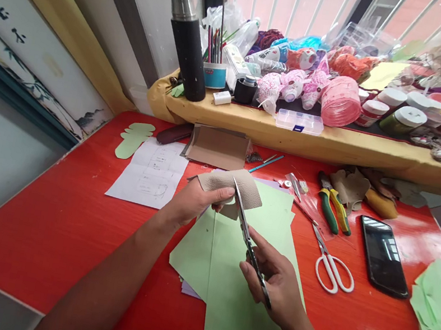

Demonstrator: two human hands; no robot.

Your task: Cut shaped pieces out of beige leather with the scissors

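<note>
A beige piece of leather (248,190) is pinched in my left hand (197,201), thumb on top, above the paper. My right hand (275,277) grips a pair of dark-handled scissors (248,238), which point up and away. Their blades lie at the leather, close to my left thumb; whether they are cutting into it I cannot tell. Beneath both hands lie sheets of light green paper (247,306), with a little purple paper showing under the edges. To the right of my right hand rest white-handled scissors (332,273).
Left of the hands are a sheet with drawings (151,172) and green paper cutouts (135,138). Brown sheets (219,147) lie behind. On the right are pliers (333,202), a phone (383,256) and green scraps (438,308). A black flask (189,51) stands on the crowded ledge.
</note>
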